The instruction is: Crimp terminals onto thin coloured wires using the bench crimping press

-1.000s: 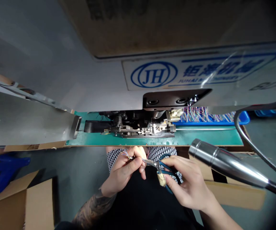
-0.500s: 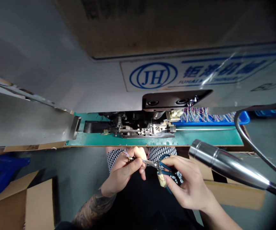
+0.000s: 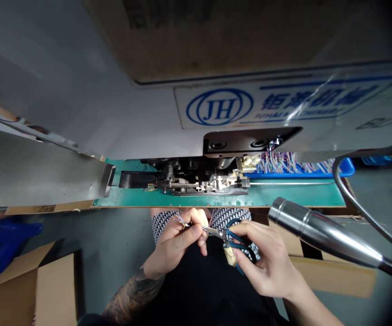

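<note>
My left hand [image 3: 178,242] pinches a small bundle of thin coloured wires [image 3: 181,220], whose ends fan out past the fingers. In my right hand [image 3: 267,253] are scissors [image 3: 216,232] with dark blue handles, and a wad of pale tape [image 3: 230,256] is wrapped on one handle. The scissor tips reach the thumb and fingertips of my left hand; what lies between the blades is too small to tell. Both hands are over my lap, just below the edge of the green table [image 3: 277,194].
A machine mechanism [image 3: 202,184] sits on the table under a large grey housing [image 3: 141,122]. Behind it, a blue tray [image 3: 347,167] holds many coloured wires. A metal lamp [image 3: 325,235] juts in at right. Open cardboard boxes [image 3: 56,285] and a blue stool [image 3: 5,244] are at left.
</note>
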The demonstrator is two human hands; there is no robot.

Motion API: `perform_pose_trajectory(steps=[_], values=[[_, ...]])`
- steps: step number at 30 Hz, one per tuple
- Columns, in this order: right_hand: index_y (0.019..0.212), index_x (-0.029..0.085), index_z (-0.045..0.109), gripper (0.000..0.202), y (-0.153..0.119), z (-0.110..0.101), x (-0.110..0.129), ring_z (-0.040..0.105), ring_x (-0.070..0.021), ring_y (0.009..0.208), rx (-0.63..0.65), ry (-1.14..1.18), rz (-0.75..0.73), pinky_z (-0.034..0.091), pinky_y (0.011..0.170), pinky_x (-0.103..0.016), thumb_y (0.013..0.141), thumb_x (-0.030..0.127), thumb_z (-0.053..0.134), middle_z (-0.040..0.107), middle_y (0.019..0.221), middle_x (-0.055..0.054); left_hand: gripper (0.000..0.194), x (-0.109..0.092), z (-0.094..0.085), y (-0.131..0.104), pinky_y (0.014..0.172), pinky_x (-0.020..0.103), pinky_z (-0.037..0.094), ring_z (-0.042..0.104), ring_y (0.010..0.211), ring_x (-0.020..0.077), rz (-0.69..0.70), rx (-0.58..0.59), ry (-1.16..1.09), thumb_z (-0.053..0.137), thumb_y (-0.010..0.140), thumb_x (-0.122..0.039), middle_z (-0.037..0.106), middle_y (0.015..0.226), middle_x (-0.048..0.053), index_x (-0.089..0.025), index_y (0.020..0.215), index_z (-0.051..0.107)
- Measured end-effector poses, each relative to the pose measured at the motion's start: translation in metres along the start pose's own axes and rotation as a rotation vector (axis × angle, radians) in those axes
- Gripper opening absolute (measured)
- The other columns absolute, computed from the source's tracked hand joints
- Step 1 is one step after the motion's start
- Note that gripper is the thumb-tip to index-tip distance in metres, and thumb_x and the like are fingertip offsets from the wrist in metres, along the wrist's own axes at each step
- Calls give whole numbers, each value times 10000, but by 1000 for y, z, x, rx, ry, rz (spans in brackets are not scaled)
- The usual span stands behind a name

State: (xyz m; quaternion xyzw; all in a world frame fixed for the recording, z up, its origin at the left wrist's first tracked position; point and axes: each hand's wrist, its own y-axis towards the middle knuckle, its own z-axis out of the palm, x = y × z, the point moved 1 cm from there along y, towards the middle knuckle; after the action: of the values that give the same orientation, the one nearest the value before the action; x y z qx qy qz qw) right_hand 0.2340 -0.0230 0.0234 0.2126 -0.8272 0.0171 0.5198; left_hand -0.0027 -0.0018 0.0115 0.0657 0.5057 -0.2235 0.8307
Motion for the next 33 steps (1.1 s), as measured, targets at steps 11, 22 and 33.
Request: perform_pose_trajectory(steps=[11, 22, 33], values=[[1227, 244, 627, 367, 0, -1, 0, 614, -190, 728, -8, -42, -28, 499, 659, -325, 880, 162, 713, 639, 881, -10, 312, 0, -1, -1, 623, 238, 547, 668, 682, 120, 4, -4, 19, 622, 1103, -395, 574, 826, 9, -164, 896, 655], [1217, 238, 620, 364, 2, -2, 0, 612, -192, 712, 14, -60, -26, 487, 635, -324, 873, 182, 724, 643, 874, -7, 296, 1, -1, 0, 609, 216, 575, 638, 688, 113, 33, 7, -10, 627, 1098, -384, 563, 831, 10, -164, 902, 651], [1257, 237, 636, 367, 0, -1, -4, 639, -199, 727, -10, -19, -63, 517, 648, -329, 904, 175, 715, 683, 910, -25, 308, -1, 0, 2, 605, 219, 575, 636, 688, 120, 21, -1, 7, 620, 1098, -386, 558, 820, 13, -166, 883, 641]])
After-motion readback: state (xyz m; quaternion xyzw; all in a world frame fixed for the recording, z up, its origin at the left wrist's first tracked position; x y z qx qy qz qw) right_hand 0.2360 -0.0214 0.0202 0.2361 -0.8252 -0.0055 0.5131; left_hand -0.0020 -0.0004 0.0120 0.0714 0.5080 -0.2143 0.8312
